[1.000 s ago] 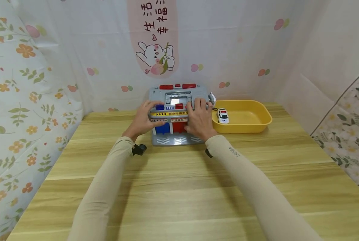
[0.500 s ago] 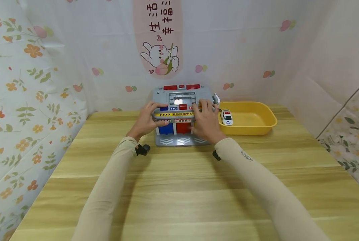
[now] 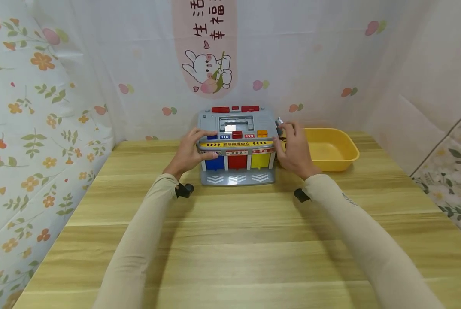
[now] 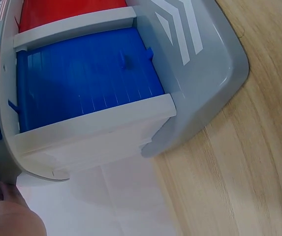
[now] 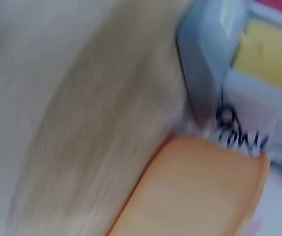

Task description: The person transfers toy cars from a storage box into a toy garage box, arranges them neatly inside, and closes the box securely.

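Observation:
A grey toy garage (image 3: 236,144) with blue, red and yellow doors stands at the back of the table. My left hand (image 3: 188,152) holds its left front roof edge, index finger on top and thumb at the front. The blue door (image 4: 91,78) fills much of the left wrist view. At the garage's right side is my right hand (image 3: 296,150), fingers bent loosely beside a small white part (image 3: 279,121). Whether it touches that part cannot be made out. The right wrist view is blurred; it shows a black coiled cord (image 5: 229,120) at the garage's side.
A yellow tray (image 3: 340,165) stands just right of the garage, partly behind my right hand. The white toy car in it is hidden now. A printed cloth (image 3: 311,86) hangs close behind the garage. The wooden table (image 3: 230,240) extends toward me.
My right hand has left the roof front and shifted right to the garage's side, uncovering the yellow door and covering the toy car. The left hand keeps its hold.

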Tool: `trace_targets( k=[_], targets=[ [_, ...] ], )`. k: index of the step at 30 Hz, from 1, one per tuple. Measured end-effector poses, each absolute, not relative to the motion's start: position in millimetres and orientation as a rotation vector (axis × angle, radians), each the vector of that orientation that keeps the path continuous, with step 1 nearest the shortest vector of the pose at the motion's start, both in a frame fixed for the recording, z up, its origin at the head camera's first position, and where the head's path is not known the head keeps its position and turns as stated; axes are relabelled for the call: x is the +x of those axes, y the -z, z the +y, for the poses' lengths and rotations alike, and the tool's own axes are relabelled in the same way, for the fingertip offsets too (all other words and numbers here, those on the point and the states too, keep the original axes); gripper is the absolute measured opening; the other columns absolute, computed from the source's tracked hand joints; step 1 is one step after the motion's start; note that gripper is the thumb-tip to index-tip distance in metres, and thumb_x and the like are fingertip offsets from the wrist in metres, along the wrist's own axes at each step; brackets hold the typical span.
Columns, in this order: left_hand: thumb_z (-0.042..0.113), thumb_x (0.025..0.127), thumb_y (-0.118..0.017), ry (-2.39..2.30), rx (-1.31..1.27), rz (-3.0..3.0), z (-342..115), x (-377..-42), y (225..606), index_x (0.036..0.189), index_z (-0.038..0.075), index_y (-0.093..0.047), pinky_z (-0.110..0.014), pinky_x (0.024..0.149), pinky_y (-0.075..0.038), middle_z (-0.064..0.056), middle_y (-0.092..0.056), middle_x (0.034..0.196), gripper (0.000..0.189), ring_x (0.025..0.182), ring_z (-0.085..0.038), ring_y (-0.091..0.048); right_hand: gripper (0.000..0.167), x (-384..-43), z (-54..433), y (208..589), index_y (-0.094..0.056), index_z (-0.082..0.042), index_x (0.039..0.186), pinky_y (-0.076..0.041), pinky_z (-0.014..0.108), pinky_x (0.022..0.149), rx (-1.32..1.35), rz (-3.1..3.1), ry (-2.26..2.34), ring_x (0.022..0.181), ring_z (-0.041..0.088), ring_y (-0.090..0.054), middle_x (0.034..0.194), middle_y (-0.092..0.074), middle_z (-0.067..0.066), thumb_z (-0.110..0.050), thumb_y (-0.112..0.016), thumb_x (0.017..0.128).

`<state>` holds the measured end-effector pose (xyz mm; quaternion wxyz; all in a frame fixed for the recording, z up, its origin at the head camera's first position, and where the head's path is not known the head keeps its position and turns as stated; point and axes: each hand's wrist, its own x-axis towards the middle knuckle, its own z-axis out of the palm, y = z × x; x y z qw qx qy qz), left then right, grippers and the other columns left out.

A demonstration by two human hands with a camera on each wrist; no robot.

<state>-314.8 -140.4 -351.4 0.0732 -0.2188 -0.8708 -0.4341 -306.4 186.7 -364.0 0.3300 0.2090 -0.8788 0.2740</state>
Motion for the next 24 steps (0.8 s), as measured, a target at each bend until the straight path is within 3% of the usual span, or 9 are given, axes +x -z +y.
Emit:
trace_targets(
  k=[4,8,14,19,24],
  targets=[
    [0.021,0.08,-0.085,1.316,-0.658,-2.609,-141,-314,349,0.138,0.02,-0.062,-0.047,0.106,-0.047,-0.012,-0.052,0.129,0.062,0.121,-0.027,-0.048,0.031,-315,210,365,-0.055,0.005,0.12,-0.05,0.054,0.089,0.357,-2.398,-0.77,0.102,0.04,-0.054,0.125,-0.049,0.026,-0.016,-0.059,0.098],
    [0.021,0.08,-0.085,1.309,-0.671,-2.62,-141,-313,347,0.138,0.019,-0.062,-0.046,0.106,-0.045,-0.012,-0.053,0.131,0.063,0.121,-0.027,-0.048,0.036,-318,230,366,-0.053,0.005,0.126,-0.047,0.056,0.09,0.231,-2.685,-0.732,0.102,0.041,-0.051,0.128,-0.047,0.028,-0.019,-0.057,0.098],
    [0.021,0.08,-0.085,1.296,-0.693,-2.615,-138,-314,345,0.138,0.019,-0.062,-0.047,0.11,-0.043,-0.01,-0.054,0.131,0.062,0.122,-0.026,-0.048,0.046,-327,245,365,-0.052,0.001,0.138,-0.041,0.061,0.101,0.259,-3.075,-0.582,0.121,0.048,-0.042,0.131,-0.049,0.037,-0.023,-0.053,0.099],
    [0.021,0.085,-0.081,1.278,-0.743,-2.601,-137,-315,348,0.14,0.018,-0.06,-0.046,0.112,-0.042,-0.01,-0.053,0.134,0.059,0.126,-0.027,-0.047,0.044,-338,248,365,-0.055,-0.004,0.139,-0.032,0.065,0.112,0.345,-3.203,-0.499,0.133,0.054,-0.036,0.127,-0.063,0.033,-0.025,-0.052,0.101],
    [0.019,0.086,-0.079,1.273,-0.736,-2.625,-140,-314,350,0.14,0.019,-0.059,-0.048,0.116,-0.039,-0.01,-0.052,0.136,0.058,0.129,-0.027,-0.044,0.043,-342,242,362,-0.056,-0.005,0.139,-0.027,0.066,0.117,0.364,-3.299,-0.472,0.136,0.055,-0.034,0.141,-0.053,0.033,-0.026,-0.048,0.103]
  ],
)
